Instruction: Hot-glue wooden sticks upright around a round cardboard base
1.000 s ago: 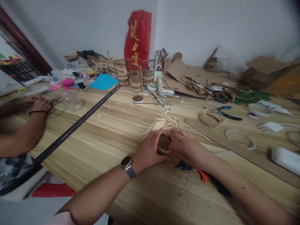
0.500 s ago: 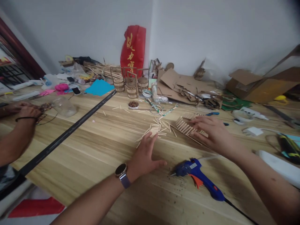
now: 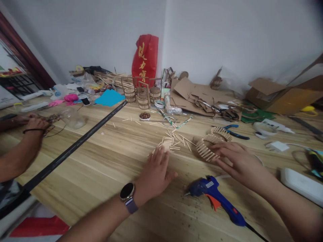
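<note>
Two rings of short sticks sat by the right hand (image 3: pixel 239 161): its fingers covered the right side of the front ring (image 3: pixel 206 148), and whether they pinched it could not be told. The rear ring (image 3: pixel 222 133) was partly hidden behind that one. Left of both, the left hand (image 3: pixel 155 173) lay open, palm down, fingertips covering the near edge of the loose sticks (image 3: pixel 167 144). The glue gun's (image 3: pixel 217 196) cord ran out of view across the counter (image 3: pixel 101 174).
</note>
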